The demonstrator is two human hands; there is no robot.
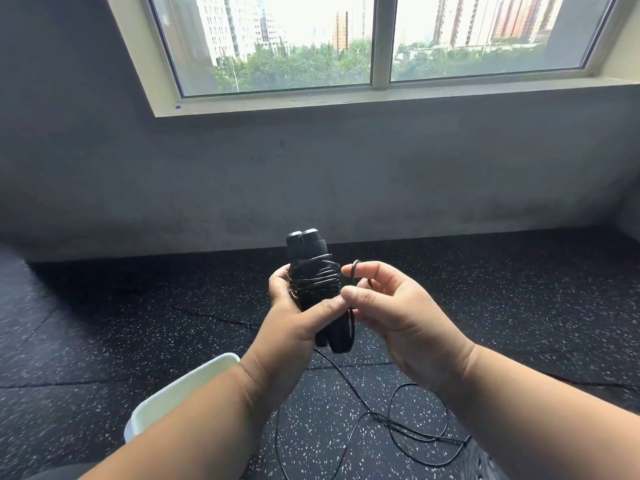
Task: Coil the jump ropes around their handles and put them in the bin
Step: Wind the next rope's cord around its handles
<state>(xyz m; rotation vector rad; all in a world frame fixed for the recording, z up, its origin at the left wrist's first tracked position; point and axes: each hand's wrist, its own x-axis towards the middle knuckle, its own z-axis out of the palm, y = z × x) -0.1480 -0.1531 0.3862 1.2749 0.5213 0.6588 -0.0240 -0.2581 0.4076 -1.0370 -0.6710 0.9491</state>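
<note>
1. Speckled rubber floor (138, 341) fills the lower frame; white bin (180, 393) lower left
2. Left hand (294, 327) clasps paired handles (311, 271), centre; right hand (391, 306) pinches cord (355, 271)
3. Slack tension could let wraps slip off

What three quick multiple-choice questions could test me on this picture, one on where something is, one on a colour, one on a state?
1. Where is the bin?
A. On the windowsill
B. On the floor at lower left
C. In the right hand

2. What colour are the jump rope handles?
A. Black
B. Red
C. Yellow

3. How far along is the coiling?
A. Not started
B. Partly wound, cord trailing
C. Finished and binned

Answers:
1 B: the pale bin sits on the speckled floor beneath the left forearm.
2 A: both handles, gripped by the left hand, are black.
3 B: loops circle the handles, the right hand pinches the cord, slack lies below.
</note>
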